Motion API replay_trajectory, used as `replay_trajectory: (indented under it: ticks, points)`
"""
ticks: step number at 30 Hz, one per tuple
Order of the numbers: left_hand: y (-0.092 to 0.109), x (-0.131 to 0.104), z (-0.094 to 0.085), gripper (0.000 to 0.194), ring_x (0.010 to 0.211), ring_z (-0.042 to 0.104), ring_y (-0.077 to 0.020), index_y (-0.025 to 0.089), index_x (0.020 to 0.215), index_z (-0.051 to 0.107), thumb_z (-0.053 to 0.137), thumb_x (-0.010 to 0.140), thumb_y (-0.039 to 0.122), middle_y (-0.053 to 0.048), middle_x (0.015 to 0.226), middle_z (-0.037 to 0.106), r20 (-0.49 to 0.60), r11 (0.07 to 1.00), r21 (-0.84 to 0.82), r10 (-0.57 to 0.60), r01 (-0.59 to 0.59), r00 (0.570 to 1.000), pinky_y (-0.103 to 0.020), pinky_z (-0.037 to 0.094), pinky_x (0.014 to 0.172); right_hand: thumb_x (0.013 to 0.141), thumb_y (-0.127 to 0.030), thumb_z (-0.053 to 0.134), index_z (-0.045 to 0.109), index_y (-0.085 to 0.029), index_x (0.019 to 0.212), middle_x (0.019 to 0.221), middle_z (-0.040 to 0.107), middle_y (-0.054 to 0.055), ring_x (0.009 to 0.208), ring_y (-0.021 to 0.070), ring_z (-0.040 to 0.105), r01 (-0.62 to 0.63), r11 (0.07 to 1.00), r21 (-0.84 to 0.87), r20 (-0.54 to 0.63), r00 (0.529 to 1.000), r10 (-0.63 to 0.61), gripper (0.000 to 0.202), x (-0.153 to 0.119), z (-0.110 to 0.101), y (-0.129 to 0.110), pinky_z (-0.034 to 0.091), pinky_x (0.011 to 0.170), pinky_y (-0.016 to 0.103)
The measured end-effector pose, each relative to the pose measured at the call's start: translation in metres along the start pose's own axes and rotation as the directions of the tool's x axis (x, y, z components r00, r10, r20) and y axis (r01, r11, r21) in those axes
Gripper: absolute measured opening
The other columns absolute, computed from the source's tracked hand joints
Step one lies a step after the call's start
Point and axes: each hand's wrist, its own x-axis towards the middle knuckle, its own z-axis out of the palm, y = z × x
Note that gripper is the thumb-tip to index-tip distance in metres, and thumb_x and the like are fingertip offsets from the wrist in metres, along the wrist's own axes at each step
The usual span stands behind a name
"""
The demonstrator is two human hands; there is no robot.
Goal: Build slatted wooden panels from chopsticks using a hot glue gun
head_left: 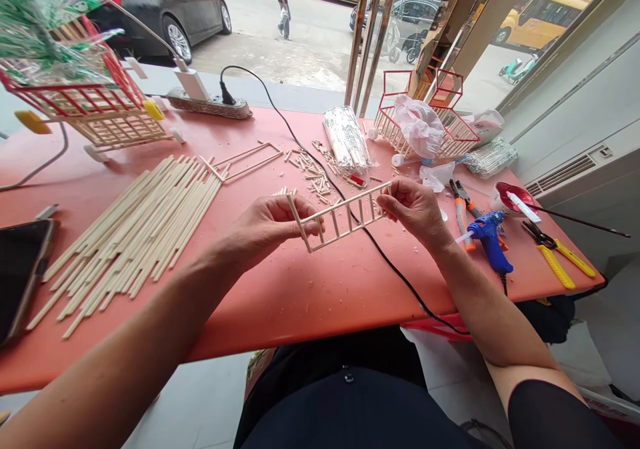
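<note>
Above the front middle of the table, a small ladder-like frame of wooden sticks [337, 218] is held between both hands. My left hand [274, 221] pinches its left end, where a longer stick slants upward. At the right end, my right hand [411, 207] grips the frame between thumb and fingers. Several short rungs join its two long sticks. Behind it lie cut stick pieces [316, 172] and an open rectangle of sticks [254, 162]. Many long wooden sticks [135, 229] are spread left of my left hand. A blue glue gun [493, 239] lies right of my right hand.
Pliers [461, 212], yellow-handled cutters [556, 249] and a red cup [507, 199] are at the right. A black cable [370, 235] crosses the table from a power strip [210, 104]. Stick-built baskets [433, 125] stand at the back; a phone [23, 272] lies far left.
</note>
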Motion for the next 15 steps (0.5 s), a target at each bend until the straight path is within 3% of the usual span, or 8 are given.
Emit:
replay_trajectory:
  ticks: [15]
  points:
    - [-0.0022,-0.0007,-0.0006,0.028,0.063,0.069,-0.0164,0.018,0.071,0.081,0.101,0.065,0.036,-0.007,0.069,0.078,0.082,1.0,-0.022,-0.008,0.01,0.997,-0.025,0.056,0.059,0.077,-0.077,0.081,0.057,-0.019,0.071,0.06,0.057,-0.003,0.052,0.0075,0.048,-0.091,0.996,-0.02,0.067,0.994,0.092,0.063,-0.0013,-0.0026,0.0026,0.037,0.047,0.021]
